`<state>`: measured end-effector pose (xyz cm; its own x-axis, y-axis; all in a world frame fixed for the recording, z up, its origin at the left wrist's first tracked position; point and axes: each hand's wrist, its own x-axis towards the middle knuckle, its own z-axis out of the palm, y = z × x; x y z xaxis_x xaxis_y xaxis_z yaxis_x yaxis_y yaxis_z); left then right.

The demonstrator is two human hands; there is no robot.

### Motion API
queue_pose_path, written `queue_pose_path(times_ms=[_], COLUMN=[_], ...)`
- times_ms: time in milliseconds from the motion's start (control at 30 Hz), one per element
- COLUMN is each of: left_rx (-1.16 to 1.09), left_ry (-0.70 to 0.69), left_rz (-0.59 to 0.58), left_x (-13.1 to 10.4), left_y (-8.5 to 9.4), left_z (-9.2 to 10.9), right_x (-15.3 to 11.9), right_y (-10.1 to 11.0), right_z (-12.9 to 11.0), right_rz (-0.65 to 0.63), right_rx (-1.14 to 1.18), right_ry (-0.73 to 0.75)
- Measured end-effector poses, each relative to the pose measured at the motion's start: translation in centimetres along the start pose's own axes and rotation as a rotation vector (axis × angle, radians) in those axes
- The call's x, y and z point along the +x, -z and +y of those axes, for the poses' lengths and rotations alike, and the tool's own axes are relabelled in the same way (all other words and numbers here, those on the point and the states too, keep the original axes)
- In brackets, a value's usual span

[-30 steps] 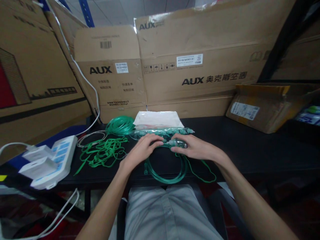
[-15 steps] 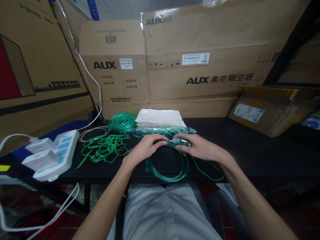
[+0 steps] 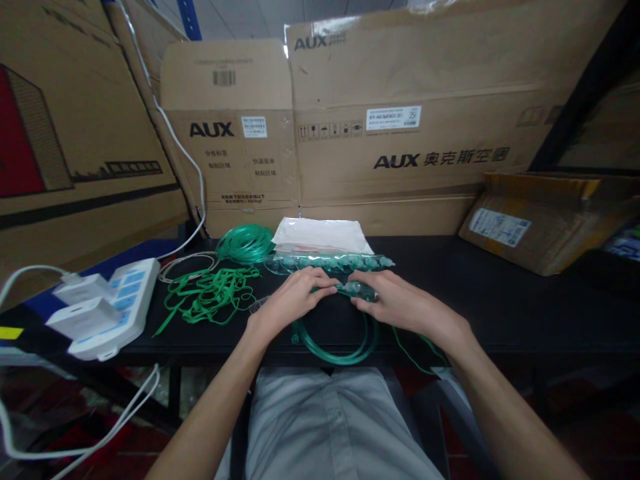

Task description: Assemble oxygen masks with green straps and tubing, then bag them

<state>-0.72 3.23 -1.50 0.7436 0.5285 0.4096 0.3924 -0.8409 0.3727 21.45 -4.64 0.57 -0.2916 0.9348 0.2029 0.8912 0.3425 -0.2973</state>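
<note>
My left hand (image 3: 300,293) is closed, its thumb and fingertips pinching the end of a clear green tube (image 3: 345,360). The rest of that tube lies in a loop on the black table below my hands. My right hand (image 3: 393,300) grips a see-through greenish oxygen mask (image 3: 361,291), its narrow connector pointing left at my left fingertips. Whether tube and connector are joined I cannot tell, as fingers cover the spot. A thin green elastic strap (image 3: 407,352) trails from beneath my right hand over the table's front edge.
Behind my hands are a row of clear green masks (image 3: 330,263) and a white packet (image 3: 323,236). To the left lie a coil of green tubing (image 3: 245,244), tangled green straps (image 3: 210,295) and a white power strip (image 3: 120,310). Cardboard (image 3: 400,73) walls the back; a box (image 3: 530,223) stands right.
My right hand has shifted slightly, and the mask in it has turned a little, with its connector close against my left fingertips. The strap has swung lower over the edge.
</note>
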Motion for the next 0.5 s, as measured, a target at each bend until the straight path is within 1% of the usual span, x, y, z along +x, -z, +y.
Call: queue_pose_path(times_ms=[167, 267, 333, 400, 500], left_rx=[0.023, -0.011, -0.043, -0.052, -0.011], left_ry=[-0.008, -0.011, -0.016, -0.033, -0.052], left_rz=[-0.014, 0.006, 0.030, 0.053, 0.082], left_x=[-0.1, 0.0, 0.0, 0.0, -0.1], left_y=[0.0, 0.0, 0.1, 0.2, 0.4], left_z=[0.1, 0.1, 0.0, -0.2, -0.6], right_x=[-0.2, -0.2, -0.2, 0.0, 0.5], right_y=[-0.3, -0.3, -0.4, -0.4, -0.5], right_z=[-1.0, -1.3, -1.3, -1.0, -0.6], right_rz=[-0.024, 0.004, 0.044, 0.062, 0.016], right_rx=[-0.117, -0.138, -0.075, 0.041, 0.212], right_ry=[0.036, 0.058, 0.090, 0.115, 0.121])
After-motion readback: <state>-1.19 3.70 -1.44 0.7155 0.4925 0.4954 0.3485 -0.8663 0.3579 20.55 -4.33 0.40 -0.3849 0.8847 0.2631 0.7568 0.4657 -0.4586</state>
